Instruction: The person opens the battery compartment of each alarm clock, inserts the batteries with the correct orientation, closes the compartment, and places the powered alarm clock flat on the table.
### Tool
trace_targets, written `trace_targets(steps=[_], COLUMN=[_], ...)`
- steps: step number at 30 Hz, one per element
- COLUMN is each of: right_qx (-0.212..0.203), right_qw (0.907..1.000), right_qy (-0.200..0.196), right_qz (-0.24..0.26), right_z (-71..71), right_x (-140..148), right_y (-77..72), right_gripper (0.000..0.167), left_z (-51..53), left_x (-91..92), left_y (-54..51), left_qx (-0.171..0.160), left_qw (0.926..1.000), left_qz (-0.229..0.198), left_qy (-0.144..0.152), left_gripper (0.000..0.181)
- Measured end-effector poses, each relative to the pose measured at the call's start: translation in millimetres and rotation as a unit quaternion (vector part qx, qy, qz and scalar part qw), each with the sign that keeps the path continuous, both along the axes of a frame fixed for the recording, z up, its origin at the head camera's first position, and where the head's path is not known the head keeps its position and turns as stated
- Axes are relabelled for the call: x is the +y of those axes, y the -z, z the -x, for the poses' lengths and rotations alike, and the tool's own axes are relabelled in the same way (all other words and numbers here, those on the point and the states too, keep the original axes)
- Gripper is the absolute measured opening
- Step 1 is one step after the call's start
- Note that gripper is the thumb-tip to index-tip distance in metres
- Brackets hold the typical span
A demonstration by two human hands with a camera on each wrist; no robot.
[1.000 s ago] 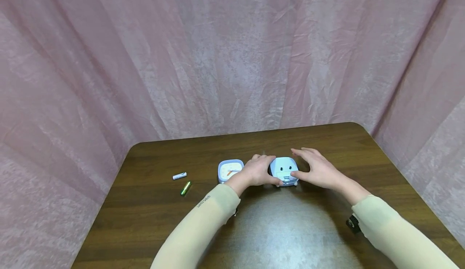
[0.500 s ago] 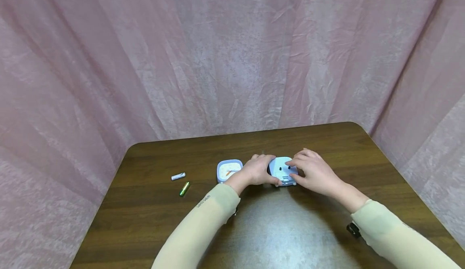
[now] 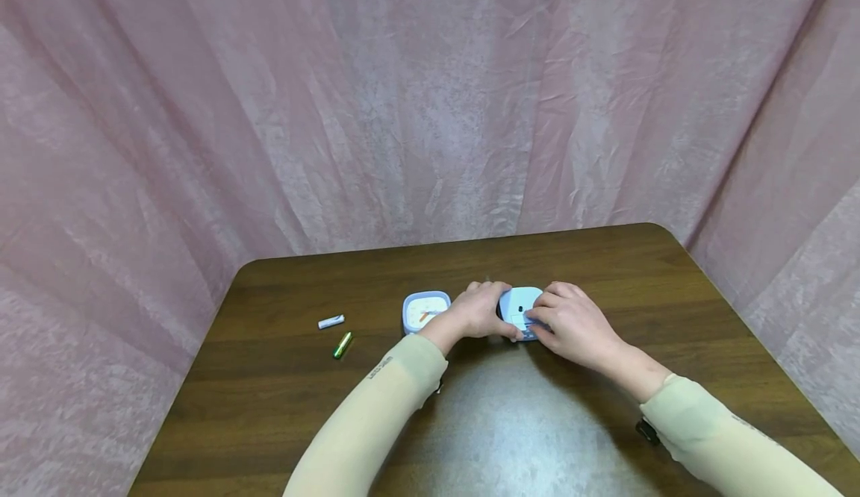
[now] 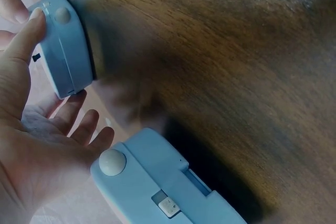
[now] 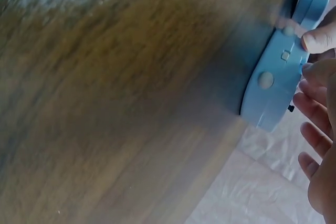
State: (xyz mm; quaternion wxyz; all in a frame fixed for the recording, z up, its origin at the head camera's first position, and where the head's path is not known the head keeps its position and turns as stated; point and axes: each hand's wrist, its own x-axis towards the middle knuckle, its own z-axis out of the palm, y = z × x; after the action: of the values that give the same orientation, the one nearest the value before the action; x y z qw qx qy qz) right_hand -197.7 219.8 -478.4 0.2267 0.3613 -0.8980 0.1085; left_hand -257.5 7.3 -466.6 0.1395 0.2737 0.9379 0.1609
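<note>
A light blue alarm clock [image 3: 513, 299] stands back-side up on the table, two black knobs on its back and white feet on its side. My left hand [image 3: 478, 312] grips it from the left, thumb on the near edge and fingers at the far side. The right hand [image 3: 571, 325] bends over its back; thumb and forefinger pinch at a small blue battery cover [image 5: 304, 68], partly hidden by the fingers. Left of my left hand lies a second blue alarm clock [image 3: 425, 309], face up, its side with a white switch close in the left wrist view.
Two batteries lie on the left of the wooden table [image 3: 269, 407]: a white one [image 3: 331, 322] and a green-gold one [image 3: 343, 345]. Pink curtains [image 3: 430, 109] hang behind the table's far edge and along both sides.
The right hand has moved left over the clock's back, and its thumb and forefinger have drawn closer together. My left hand keeps its grip; the batteries and other clock lie as before.
</note>
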Motion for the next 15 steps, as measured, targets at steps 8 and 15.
trace_targets(steps=[8,15], right_qx=[-0.004,0.011], right_qw=[0.9999,0.9998], right_qy=[0.014,0.017], right_qz=[-0.005,-0.001], right_z=[-1.4,-0.9], right_x=[-2.0,-4.6], right_y=[1.8,4.0], right_gripper=[0.016,0.014], left_z=[1.6,1.2], left_x=[1.6,1.4], left_y=[1.4,-1.1], left_qx=[-0.001,-0.006], left_qw=[1.0000,1.0000], left_qz=[0.004,0.006], left_qy=[-0.003,-0.005], left_gripper=[0.091,0.090])
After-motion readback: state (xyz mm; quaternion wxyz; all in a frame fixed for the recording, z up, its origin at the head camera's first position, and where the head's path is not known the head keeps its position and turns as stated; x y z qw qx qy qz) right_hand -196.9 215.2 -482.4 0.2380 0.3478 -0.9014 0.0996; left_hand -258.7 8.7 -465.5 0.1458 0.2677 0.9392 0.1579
